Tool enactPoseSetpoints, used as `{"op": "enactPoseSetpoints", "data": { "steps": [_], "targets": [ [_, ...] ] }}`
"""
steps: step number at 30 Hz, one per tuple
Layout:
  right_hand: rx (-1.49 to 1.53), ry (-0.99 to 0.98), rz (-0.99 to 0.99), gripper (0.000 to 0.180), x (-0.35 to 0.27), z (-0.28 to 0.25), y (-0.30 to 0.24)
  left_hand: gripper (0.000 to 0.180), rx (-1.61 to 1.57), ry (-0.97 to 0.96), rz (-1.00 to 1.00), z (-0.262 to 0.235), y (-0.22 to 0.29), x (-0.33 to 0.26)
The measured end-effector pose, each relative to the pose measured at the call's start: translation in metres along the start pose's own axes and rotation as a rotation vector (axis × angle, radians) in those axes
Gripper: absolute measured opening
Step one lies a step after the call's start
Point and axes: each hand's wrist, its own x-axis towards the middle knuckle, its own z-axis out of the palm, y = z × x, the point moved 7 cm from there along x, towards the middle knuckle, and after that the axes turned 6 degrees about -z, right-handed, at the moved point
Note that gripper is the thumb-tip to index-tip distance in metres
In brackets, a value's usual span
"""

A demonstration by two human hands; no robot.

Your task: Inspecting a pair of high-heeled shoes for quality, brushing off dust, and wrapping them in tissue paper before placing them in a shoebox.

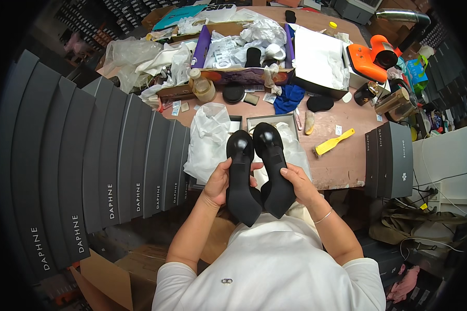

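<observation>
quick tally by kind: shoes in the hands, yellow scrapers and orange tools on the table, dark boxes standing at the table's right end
black shoes: 2, one in each hand
yellow scraper: 1
orange tool: 1
dark boxes: 2
total: 6

The two shoes (259, 173) are plain glossy black, and the shirt (270, 269) below them is plain white. The boxes (114, 166) in the row on the left are dark grey with small white lettering, as are the two boxes (392, 158) standing on the right. On the worn reddish-brown table (342, 166) lie a yellow scraper (333, 142), crumpled white tissue paper (208, 140), a blue cloth (288, 98), a purple-sided carton (244, 75) and a bright orange tool (371, 57).
</observation>
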Motion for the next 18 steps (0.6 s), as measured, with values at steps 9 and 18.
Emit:
{"op": "enactPoseSetpoints", "data": {
  "steps": [9, 18],
  "targets": [
    [-0.424, -0.211, -0.166, 0.027, 0.020, 0.016, -0.057, 0.045, 0.648, 0.158, 0.152, 0.047, 0.054, -0.006],
    [-1.322, -0.142, -0.379, 0.040, 0.064, -0.062, 0.015, 0.049, 2.108, 0.562, 0.611, -0.074, 0.058, -0.018]
  ]
}}
